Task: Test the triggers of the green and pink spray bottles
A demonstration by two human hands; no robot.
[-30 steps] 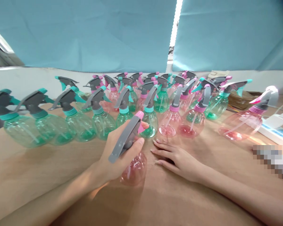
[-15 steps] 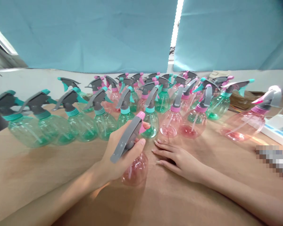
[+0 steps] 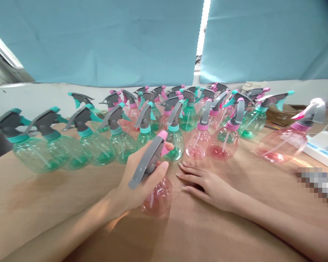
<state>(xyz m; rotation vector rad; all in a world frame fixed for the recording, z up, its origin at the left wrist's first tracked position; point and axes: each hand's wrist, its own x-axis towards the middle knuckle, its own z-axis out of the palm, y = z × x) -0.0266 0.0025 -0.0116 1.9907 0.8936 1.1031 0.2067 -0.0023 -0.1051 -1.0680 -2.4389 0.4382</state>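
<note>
My left hand is wrapped round the neck of a pink spray bottle with a grey trigger head and a pink nozzle. The bottle stands on the brown table, its trigger pointing away from me. My right hand lies flat on the table just right of that bottle, fingers stretched out toward it, holding nothing. Behind both hands stands a crowd of several green and pink spray bottles.
A row of green bottles runs along the left. A lone pink bottle stands at the right by a white power strip. A blue curtain hangs behind. A blurred patch sits at the right edge.
Both hands and the held bottle stay where they were; only the view shifts slightly.
</note>
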